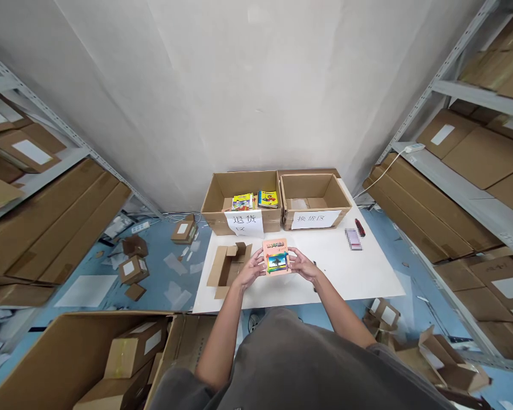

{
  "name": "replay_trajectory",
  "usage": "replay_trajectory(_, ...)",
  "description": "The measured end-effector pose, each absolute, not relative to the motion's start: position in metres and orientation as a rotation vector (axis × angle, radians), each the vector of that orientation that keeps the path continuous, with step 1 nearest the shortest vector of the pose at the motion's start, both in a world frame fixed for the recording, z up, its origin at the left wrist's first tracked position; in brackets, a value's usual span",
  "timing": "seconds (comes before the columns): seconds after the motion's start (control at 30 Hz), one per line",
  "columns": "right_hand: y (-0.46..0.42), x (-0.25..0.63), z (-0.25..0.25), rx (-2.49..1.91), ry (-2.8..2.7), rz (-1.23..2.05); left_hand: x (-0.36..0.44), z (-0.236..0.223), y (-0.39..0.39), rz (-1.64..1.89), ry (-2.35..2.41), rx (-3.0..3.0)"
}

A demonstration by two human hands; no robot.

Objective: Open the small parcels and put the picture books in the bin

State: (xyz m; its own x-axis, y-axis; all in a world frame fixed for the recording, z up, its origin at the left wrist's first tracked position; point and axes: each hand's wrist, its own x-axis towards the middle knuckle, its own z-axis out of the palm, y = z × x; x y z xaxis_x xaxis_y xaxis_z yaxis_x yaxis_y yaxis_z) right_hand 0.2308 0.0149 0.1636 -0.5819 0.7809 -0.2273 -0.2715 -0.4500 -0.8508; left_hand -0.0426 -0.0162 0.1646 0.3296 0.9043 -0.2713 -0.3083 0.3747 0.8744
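Note:
A small peach-coloured book (pixel 276 248) with a tree picture on its cover is held over the white table, cover facing up. My left hand (pixel 251 270) grips its left edge, and my right hand (pixel 302 264) grips the right edge, fingers curled round both sides. Close to my left hand stands an opened small carton (pixel 217 266), flaps spread. Part of a dark thin object (pixel 315 264) shows beside my right wrist; its kind is hidden.
Behind the book stand a labelled cardboard box (pixel 209 220) with yellow picture books (pixel 243 202) and another labelled box (pixel 287 218). A red-and-black tool (pixel 359 228) lies on the table (pixel 367 279). A large carton (pixel 64 347) holds parcels at lower left. Loaded shelves flank both sides.

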Motion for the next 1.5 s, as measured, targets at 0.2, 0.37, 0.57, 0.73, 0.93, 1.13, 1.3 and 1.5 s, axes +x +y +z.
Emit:
replay_trajectory(0.2, 0.018, 0.231, 0.163, -1.083, -1.007, 1.857, -0.005, 0.155, -0.015, 1.361, 1.452, 1.038)
replay_trajectory(0.37, 0.007, 0.210, 0.161, -1.072, -1.288, 1.534, 0.048, 0.153, -0.022, 1.301, 1.265, 1.206)
replay_trajectory(0.57, -0.003, 0.201, 0.169, -0.952, -1.571, 1.382, 0.036, 0.150, -0.014, 1.345, 1.152, 1.012)
replay_trajectory(0.73, 0.009, 0.225, 0.174, -1.196, -1.226, 1.408, -0.010, 0.159, -0.004, 1.178, 0.922, 0.839)
replay_trajectory(0.93, 0.012, 0.234, 0.185, -1.007, -0.949, 1.873, -0.029, 0.174, -0.002, 1.018, 0.871, 0.808)
replay_trajectory(1.13, 0.012, 0.238, 0.197, -0.982, -0.947, 1.973, -0.031, 0.178, 0.001, 1.008, 0.960, 0.900)
replay_trajectory(1.3, 0.012, 0.229, 0.201, -1.081, -1.133, 1.730, -0.004, 0.184, -0.005, 1.126, 1.266, 1.216)
replay_trajectory(1.5, 0.004, 0.203, 0.204, -0.922, -1.414, 1.507, 0.034, 0.188, -0.013, 1.218, 1.024, 1.261)
